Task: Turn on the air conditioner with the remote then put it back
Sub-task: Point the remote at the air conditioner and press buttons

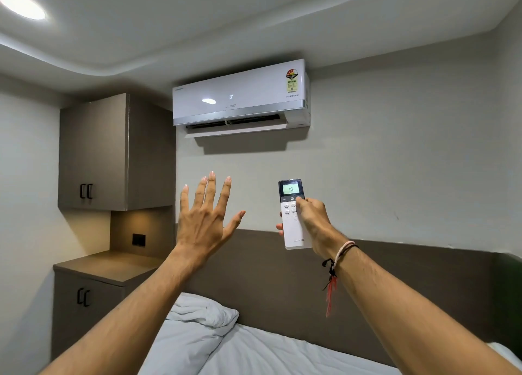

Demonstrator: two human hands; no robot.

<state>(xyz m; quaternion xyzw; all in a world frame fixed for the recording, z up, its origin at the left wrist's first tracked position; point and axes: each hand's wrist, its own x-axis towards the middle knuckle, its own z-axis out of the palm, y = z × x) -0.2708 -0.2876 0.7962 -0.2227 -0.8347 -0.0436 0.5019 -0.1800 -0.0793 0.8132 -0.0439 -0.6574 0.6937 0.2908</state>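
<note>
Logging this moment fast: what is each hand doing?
Left hand: open, fingers spread, holding nothing.
Right hand: closed on the remote, thumb on its buttons.

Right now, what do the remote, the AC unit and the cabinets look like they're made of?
Remote: likely white plastic, smooth, with a dark glossy top around a lit screen.
AC unit: probably glossy white plastic; its front mirrors the ceiling light, and a silver strip runs along it.
Cabinets: seemingly matte brown laminate or wood board, flat and even, with black handles, perhaps metal.

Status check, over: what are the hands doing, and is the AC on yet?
Right hand grips remote, thumb on buttons. Left hand open, raised, empty. AC shows 19, flap open: looks on. Nothing in the way.
</note>
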